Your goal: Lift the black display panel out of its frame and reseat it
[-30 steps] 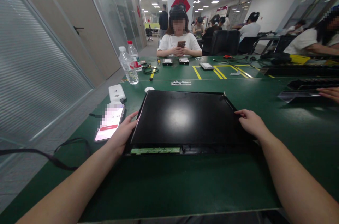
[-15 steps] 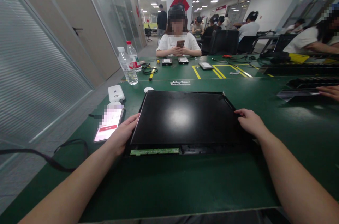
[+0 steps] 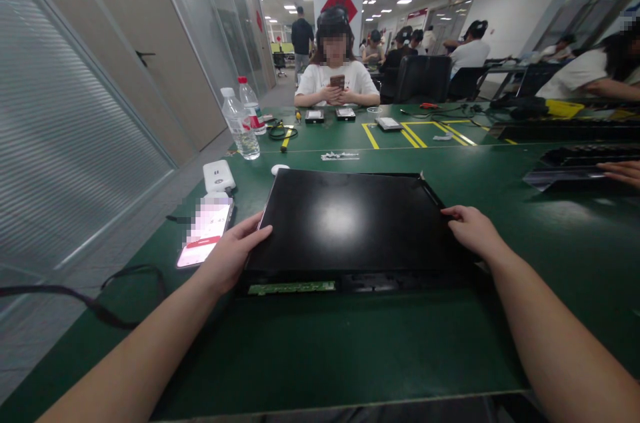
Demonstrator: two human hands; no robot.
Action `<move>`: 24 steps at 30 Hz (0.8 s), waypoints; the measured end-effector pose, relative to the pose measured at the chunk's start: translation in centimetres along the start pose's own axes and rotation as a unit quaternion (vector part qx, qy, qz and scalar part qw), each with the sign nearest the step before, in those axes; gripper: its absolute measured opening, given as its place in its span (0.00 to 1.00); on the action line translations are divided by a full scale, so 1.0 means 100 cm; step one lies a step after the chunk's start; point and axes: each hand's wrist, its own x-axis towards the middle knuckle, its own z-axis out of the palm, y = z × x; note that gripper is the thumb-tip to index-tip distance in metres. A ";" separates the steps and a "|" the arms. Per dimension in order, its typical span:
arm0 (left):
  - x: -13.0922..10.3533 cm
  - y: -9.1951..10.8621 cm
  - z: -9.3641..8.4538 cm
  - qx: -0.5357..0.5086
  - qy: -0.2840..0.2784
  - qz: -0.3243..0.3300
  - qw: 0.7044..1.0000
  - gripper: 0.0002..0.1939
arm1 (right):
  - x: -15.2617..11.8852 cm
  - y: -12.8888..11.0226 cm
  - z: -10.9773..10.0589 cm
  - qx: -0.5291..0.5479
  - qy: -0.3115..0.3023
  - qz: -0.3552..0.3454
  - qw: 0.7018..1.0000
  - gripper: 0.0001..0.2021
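A black screen panel [image 3: 350, 230] lies over a black frame [image 3: 434, 190] on the green table. My left hand [image 3: 237, 246] grips the panel's left edge, its thumb on the dark face and the other fingers at the side. At the right edge, my right hand [image 3: 470, 228] pinches the frame's rim; its lower fingers are partly hidden. Below the panel's near edge a green circuit board strip [image 3: 293, 288] shows inside the frame. The panel sits slightly askew, with more of the frame showing at the far right corner.
Left of the panel are a lit phone [image 3: 207, 230], a white power bank [image 3: 219, 176] and two bottles [image 3: 241, 126]. Beyond lie hard drives [image 3: 345, 114] and cables. A person with a phone sits opposite; another person's hand [image 3: 623, 172] is at the right.
My left thumb has come up onto the panel's face. The panel has shifted slightly at its near left. The right hand has hardly moved.
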 end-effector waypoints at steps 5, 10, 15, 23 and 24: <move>0.001 -0.002 -0.005 -0.004 -0.023 -0.004 1.000 0.26 | -0.001 -0.004 -0.003 -0.001 -0.014 0.007 1.000 0.19; -0.002 0.001 -0.003 0.013 -0.028 0.014 0.999 0.31 | -0.002 -0.005 -0.003 0.002 -0.012 0.007 1.000 0.18; -0.003 0.002 -0.003 0.003 -0.035 0.047 0.998 0.35 | -0.002 -0.004 -0.002 0.001 -0.012 0.007 1.000 0.18; -0.002 -0.001 -0.004 0.034 -0.044 0.138 0.989 0.31 | 0.003 0.002 0.002 0.035 0.009 0.005 0.999 0.15; -0.002 -0.001 -0.004 0.035 -0.049 0.146 0.987 0.30 | 0.004 0.003 0.003 0.040 0.010 0.007 0.999 0.16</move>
